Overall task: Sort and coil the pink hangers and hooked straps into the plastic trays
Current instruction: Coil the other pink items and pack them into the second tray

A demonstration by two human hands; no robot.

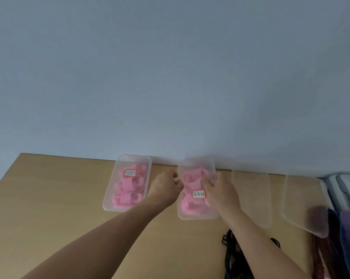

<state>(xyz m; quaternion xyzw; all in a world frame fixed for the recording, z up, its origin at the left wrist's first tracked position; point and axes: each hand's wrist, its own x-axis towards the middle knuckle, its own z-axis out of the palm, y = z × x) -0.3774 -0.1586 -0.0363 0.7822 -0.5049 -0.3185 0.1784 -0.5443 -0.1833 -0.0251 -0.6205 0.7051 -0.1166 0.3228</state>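
Both hands on the second tray, far on the table: left hand pinches its left rim, right hand clasps the right side. Light, bendy plastic, I'd say, with pink hangers loose inside, so hold both rims, level.

A tan wooden table fills the lower frame. Across its far edge lie four clear trays: the left tray and second tray hold pink pieces, the third tray and fourth tray lie further right. Dark straps lie at lower centre-right, purple cloth at the right edge.
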